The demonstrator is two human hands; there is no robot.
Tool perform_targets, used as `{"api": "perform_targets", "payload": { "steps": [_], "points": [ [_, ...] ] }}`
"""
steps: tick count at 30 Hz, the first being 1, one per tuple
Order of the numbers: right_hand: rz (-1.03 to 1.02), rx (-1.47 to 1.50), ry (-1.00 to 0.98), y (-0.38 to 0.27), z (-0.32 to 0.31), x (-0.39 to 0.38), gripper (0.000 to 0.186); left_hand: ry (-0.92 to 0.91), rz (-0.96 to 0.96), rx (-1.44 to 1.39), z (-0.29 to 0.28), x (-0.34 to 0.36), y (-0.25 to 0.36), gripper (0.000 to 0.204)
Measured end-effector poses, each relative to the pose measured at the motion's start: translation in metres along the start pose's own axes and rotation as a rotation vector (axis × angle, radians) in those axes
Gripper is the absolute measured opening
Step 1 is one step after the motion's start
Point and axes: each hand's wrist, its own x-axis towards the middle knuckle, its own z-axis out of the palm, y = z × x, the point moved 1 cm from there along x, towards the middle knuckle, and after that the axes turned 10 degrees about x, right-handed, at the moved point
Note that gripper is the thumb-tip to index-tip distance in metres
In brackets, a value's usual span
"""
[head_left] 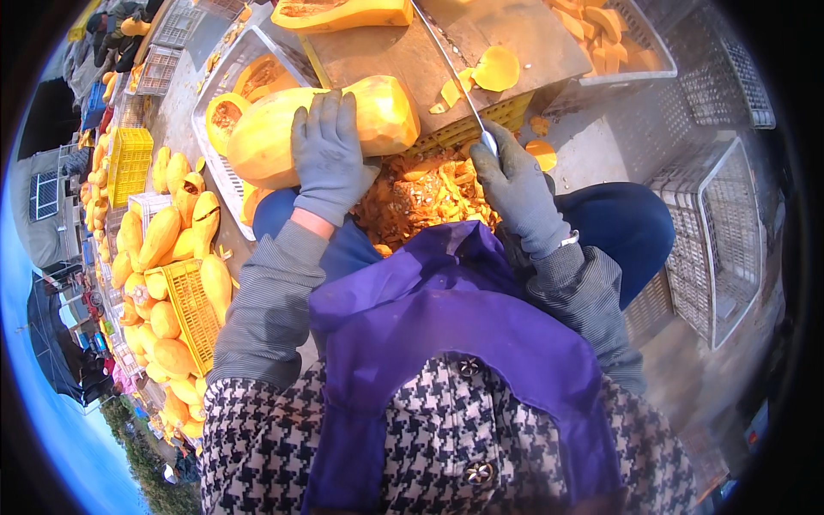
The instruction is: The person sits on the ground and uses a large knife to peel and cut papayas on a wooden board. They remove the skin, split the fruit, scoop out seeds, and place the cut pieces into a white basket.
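My gloved left hand (pixel 330 159) lies over a long peeled butternut-type squash (pixel 257 142) and grips it from above, at the near left corner of the wooden board (pixel 382 60). The squash is pale orange and lies sideways. In my gloved right hand (pixel 524 184) is a long knife (pixel 487 139), its thin blade pointing away across the board. Beside the blade are a round squash slice (pixel 497 69) and smaller trimmings. A halved squash (pixel 343 13) lies at the board's far edge. Between my knees is a heap of wet seeds and scraps (pixel 421 193).
A white crate (pixel 225 163) with cut squash stands left of the board, and another crate (pixel 639 69) of pieces at far right. A yellow crate (pixel 481 124) sits under the board. Whole squashes (pixel 163 236) pile up on the left. At right stands an upright grey crate (pixel 712 240).
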Motion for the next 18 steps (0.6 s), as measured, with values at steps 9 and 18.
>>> {"api": "perform_targets", "payload": {
  "steps": [9,18],
  "points": [
    [-0.170,-0.578,-0.044,-0.021,-0.087,0.026,0.043,-0.064,-0.017,0.005,-0.004,0.003,-0.003,0.102],
    [0.044,-0.966,-0.586,-0.044,-0.136,0.042,0.052,-0.140,-0.020,-0.055,-0.013,0.006,-0.010,0.093]
  ]
}}
